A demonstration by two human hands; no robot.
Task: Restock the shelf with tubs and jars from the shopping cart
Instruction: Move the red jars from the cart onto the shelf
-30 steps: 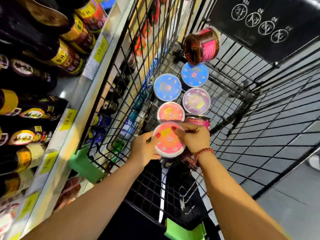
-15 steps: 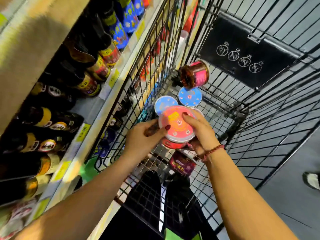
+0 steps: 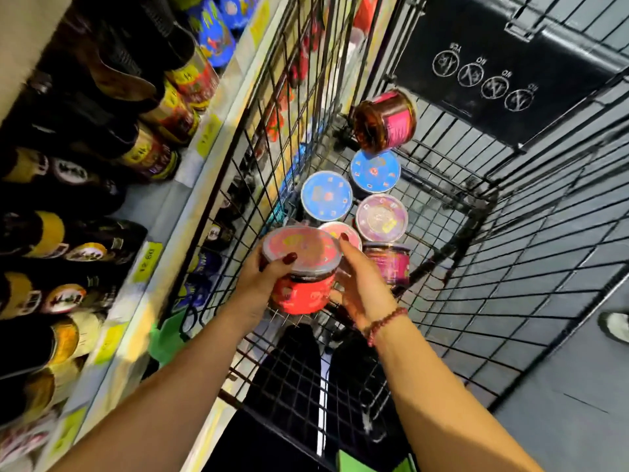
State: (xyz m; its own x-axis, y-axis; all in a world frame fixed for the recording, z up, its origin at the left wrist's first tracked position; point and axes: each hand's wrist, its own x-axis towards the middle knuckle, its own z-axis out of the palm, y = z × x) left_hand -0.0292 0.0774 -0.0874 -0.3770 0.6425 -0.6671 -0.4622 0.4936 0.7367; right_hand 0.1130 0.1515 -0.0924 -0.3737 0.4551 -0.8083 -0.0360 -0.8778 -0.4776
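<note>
Left hand [image 3: 262, 284] gripped the red tub [image 3: 301, 291] by its side, thumb on the clear lid, while the right hand [image 3: 360, 284] cupped the opposite side, holding it over the near end of the wire cart [image 3: 476, 206]. Just beyond the fingertips, more tubs [image 3: 326, 195] with blue, purple and pink lids stood on the cart's floor, and a brown jar [image 3: 384, 120] lay tilted farther off. Left of the left hand the cart's wall ran close along the shelf [image 3: 160, 212] packed with dark bottles [image 3: 102, 233]; right of the right hand the basket lay open to its far wall, with grey floor [image 3: 561, 403] outside.
</note>
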